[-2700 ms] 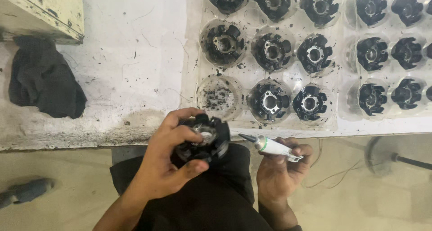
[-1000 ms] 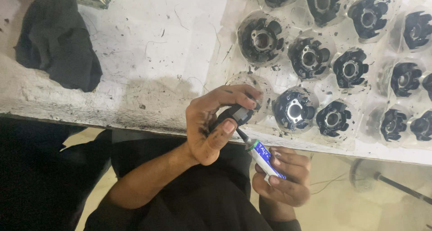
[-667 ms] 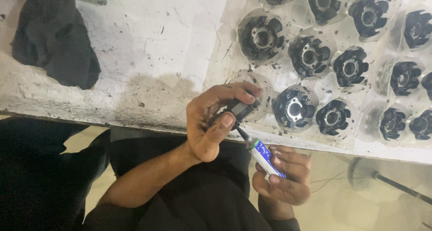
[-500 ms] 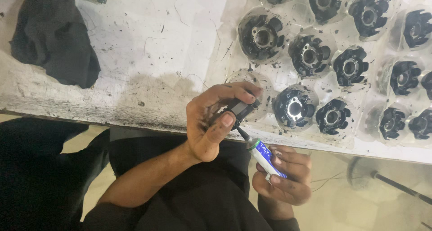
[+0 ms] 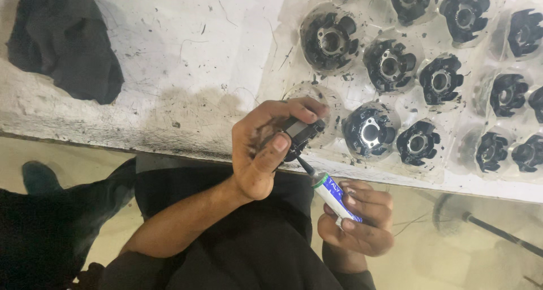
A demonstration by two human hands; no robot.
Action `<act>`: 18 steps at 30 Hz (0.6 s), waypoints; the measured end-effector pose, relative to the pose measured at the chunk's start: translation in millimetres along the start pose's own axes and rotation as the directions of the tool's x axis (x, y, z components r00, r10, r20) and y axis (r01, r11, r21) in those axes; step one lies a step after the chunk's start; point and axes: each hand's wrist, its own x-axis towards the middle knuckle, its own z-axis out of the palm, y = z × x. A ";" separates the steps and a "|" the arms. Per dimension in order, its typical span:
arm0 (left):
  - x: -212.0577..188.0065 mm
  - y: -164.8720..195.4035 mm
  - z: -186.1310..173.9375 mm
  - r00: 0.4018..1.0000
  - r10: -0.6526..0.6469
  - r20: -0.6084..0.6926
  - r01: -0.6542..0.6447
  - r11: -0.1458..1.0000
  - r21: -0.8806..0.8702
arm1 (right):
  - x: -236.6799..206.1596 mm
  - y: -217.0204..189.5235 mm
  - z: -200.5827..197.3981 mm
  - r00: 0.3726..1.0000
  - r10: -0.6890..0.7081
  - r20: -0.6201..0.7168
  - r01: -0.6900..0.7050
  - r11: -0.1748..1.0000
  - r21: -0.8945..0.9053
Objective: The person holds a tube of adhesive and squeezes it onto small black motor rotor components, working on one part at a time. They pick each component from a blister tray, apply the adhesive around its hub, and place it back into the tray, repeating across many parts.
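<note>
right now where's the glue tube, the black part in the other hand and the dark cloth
glue tube [image 5: 335, 197], head view, on its white and blue body
black part [image 5: 301, 133], head view, on its grey upper face
dark cloth [image 5: 62, 47], head view, middle of the crumpled fabric

1. Black round part [image 5: 298, 133] with a grey face is sitting tilted between the left thumb and forefinger, pinched at its edges, mostly hidden by the fingers.
2. Small white tube [image 5: 335, 196] with green collar and blue band is lying slanted across the right fingers, its dark nozzle pointing up-left and touching the part's lower edge just beside the left thumb tip.
</note>
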 end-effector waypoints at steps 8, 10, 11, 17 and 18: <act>-5.5 -8.0 4.8 0.986 -0.087 -0.142 0.029 0.930 -0.367 | 3.2 -2.4 -2.2 1.000 0.013 0.021 -0.013 1.000 0.024; -6.9 -7.4 7.1 0.977 -0.124 -0.174 0.028 0.882 -0.470 | 5.1 -4.6 -2.3 0.999 0.029 0.023 -0.029 0.999 0.019; -7.5 -6.7 8.6 0.971 -0.142 -0.190 0.025 0.858 -0.513 | 5.7 -6.4 -1.8 0.999 0.050 0.017 -0.050 0.999 0.003; -14.4 3.7 22.2 0.902 -0.333 -0.276 0.073 0.745 -0.663 | 6.9 -6.0 16.1 0.966 -0.027 -0.255 0.004 0.996 -0.090; -15.8 5.9 24.1 0.889 -0.360 -0.282 0.084 0.736 -0.672 | 6.6 -4.0 20.1 0.937 -0.072 -0.342 0.051 0.996 -0.071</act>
